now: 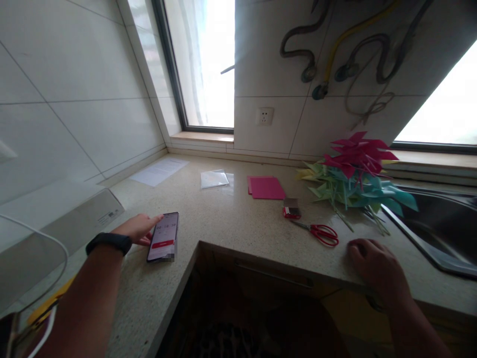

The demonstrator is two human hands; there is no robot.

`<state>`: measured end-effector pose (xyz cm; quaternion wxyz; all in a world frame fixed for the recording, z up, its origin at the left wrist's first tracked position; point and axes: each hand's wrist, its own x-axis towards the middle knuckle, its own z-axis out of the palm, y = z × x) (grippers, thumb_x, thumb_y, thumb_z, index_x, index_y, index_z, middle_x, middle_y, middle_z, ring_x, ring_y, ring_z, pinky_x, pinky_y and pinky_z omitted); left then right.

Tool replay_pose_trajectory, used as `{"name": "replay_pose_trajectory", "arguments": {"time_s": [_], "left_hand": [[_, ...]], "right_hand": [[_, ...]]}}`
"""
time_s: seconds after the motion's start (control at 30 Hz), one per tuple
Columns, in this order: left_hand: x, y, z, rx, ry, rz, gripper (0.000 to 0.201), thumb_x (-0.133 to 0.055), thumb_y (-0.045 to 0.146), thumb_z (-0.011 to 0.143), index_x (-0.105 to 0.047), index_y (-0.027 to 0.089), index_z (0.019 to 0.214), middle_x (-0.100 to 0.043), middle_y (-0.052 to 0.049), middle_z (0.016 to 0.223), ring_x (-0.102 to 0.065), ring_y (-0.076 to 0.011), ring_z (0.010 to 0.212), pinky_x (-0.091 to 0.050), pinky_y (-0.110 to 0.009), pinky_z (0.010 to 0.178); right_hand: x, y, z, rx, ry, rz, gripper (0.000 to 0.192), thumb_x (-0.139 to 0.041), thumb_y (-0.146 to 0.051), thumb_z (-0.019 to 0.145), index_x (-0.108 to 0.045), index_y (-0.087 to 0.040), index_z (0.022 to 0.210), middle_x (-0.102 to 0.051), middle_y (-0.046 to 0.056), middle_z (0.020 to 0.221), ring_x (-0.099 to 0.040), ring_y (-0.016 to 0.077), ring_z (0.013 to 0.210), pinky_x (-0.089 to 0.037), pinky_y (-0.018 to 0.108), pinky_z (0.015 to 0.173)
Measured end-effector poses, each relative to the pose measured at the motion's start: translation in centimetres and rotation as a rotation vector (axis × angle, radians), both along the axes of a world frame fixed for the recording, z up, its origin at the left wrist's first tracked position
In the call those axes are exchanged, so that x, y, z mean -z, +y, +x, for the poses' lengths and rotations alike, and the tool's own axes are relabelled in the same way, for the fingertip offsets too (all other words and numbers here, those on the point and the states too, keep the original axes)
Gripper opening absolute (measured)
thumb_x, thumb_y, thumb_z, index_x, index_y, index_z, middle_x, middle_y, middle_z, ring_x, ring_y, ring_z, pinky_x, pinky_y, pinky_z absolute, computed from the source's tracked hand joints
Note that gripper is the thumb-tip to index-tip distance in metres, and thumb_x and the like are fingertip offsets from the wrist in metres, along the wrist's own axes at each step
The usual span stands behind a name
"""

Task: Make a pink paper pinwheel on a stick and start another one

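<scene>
I see the left hand (137, 228) pinching a phone (164, 234) by its upper left edge, near the counter's (223, 219) inner front corner. The right hand (378, 263), loosely fisted, rests at the front edge beside red-handled scissors (310, 227); pink paper (268, 188) and pinwheels (359, 159) lie toward the back edge.

Kitchen, by fittings: metal sink (439, 229) set into speckled stone desk (231, 223) at right, long drawer handle (274, 274) under desk edge, white wall tiles (85, 59), yellow pipe (330, 53) and dark hoses (284, 45) ending in valves (308, 74), wall socket (265, 116).
</scene>
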<state>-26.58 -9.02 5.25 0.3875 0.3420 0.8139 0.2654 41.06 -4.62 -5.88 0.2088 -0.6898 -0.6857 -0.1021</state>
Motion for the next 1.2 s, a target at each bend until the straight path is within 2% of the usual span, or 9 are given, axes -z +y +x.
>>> {"name": "replay_pose_trajectory", "arguments": {"time_s": [0.2,0.33,0.4,0.47,0.63,0.77,1.0,1.1,1.2], "left_hand": [[-0.5,0.0,-0.3,0.008,0.208,0.069,0.039,-0.076,0.055,0.068,-0.064,0.018,0.067,-0.07,-0.016,0.058,-0.072,-0.0376,0.061,-0.054,-0.039,0.051],[-1.2,0.2,1.3,0.083,0.444,0.256,0.032,-0.07,0.051,0.074,-0.065,0.02,0.068,-0.069,-0.017,0.065,-0.071,-0.0422,0.081,-0.051,-0.038,0.059],[-1.0,0.3,3.8,0.158,0.533,0.349,0.027,-0.069,0.048,0.076,-0.067,0.021,0.073,-0.071,-0.017,0.072,-0.07,-0.0433,0.092,-0.05,-0.038,0.067],[-0.3,0.1,7.4,0.272,0.58,0.425,0.026,-0.066,0.047,0.08,-0.068,0.022,0.078,-0.07,-0.015,0.072,-0.07,-0.0407,0.089,-0.048,-0.039,0.073],[3.2,-1.4,16.6,0.617,0.626,0.537,0.034,-0.052,0.046,0.094,-0.071,0.023,0.078,-0.069,-0.015,0.067,-0.07,-0.0327,0.071,-0.045,-0.041,0.072],[6.0,-2.4,20.7,0.905,0.611,0.627,0.036,-0.046,0.041,0.099,-0.07,0.022,0.081,-0.072,-0.017,0.073,-0.068,-0.027,0.065,-0.043,-0.038,0.065],[8.4,-2.2,21.6,1.329,0.536,0.683,0.02,-0.056,0.028,0.093,-0.068,0.02,0.08,-0.071,-0.006,0.071,-0.066,-0.0186,0.064,-0.047,-0.03,0.062],[9.0,-2.0,21.0,1.389,0.537,0.644,0.019,-0.057,0.029,0.097,-0.068,0.017,0.088,-0.069,-0.002,0.077,-0.066,-0.0162,0.068,-0.052,-0.031,0.067],[9.8,-1.7,20.5,1.421,0.542,0.591,0.021,-0.059,0.034,0.099,-0.066,0.015,0.104,-0.069,-0.005,0.096,-0.067,-0.0165,0.08,-0.058,-0.035,0.075]], "right_hand": [[0.0,0.0,0.0,0.008,-0.011,-0.001,0.028,-0.044,-0.04,0.09,-0.066,-0.024,0.092,-0.071,0.01,0.103,-0.063,0.0301,0.094,-0.044,0.041,0.087],[0.1,0.0,0.0,0.003,-0.01,-0.002,0.028,-0.043,-0.041,0.091,-0.065,-0.024,0.092,-0.07,0.009,0.102,-0.063,0.0293,0.094,-0.044,0.04,0.088],[0.1,0.0,0.0,0.001,-0.006,-0.002,0.028,-0.043,-0.041,0.09,-0.065,-0.024,0.092,-0.07,0.009,0.101,-0.063,0.0292,0.093,-0.044,0.04,0.087],[0.1,0.0,0.0,0.0,-0.004,0.0,0.028,-0.044,-0.042,0.09,-0.065,-0.024,0.092,-0.07,0.009,0.101,-0.064,0.0293,0.093,-0.044,0.04,0.087],[-0.1,0.0,-0.1,0.002,-0.006,0.001,0.028,-0.044,-0.041,0.09,-0.066,-0.024,0.092,-0.07,0.009,0.102,-0.064,0.0294,0.094,-0.044,0.04,0.087],[-0.2,-0.1,-0.2,0.003,-0.003,0.001,0.027,-0.044,-0.04,0.09,-0.066,-0.024,0.092,-0.071,0.008,0.103,-0.064,0.0292,0.094,-0.045,0.04,0.087],[-0.2,-0.2,-0.3,0.001,-0.023,0.002,0.028,-0.044,-0.039,0.091,-0.067,-0.022,0.093,-0.07,0.011,0.101,-0.063,0.0309,0.095,-0.045,0.042,0.086],[-0.2,-0.2,-0.3,0.005,-0.031,0.003,0.027,-0.045,-0.038,0.092,-0.067,-0.023,0.093,-0.07,0.011,0.102,-0.063,0.0314,0.095,-0.046,0.043,0.087],[-0.1,-0.1,-0.4,0.012,-0.034,0.006,0.026,-0.046,-0.038,0.091,-0.067,-0.023,0.093,-0.07,0.012,0.101,-0.064,0.0318,0.095,-0.046,0.043,0.086]]}}
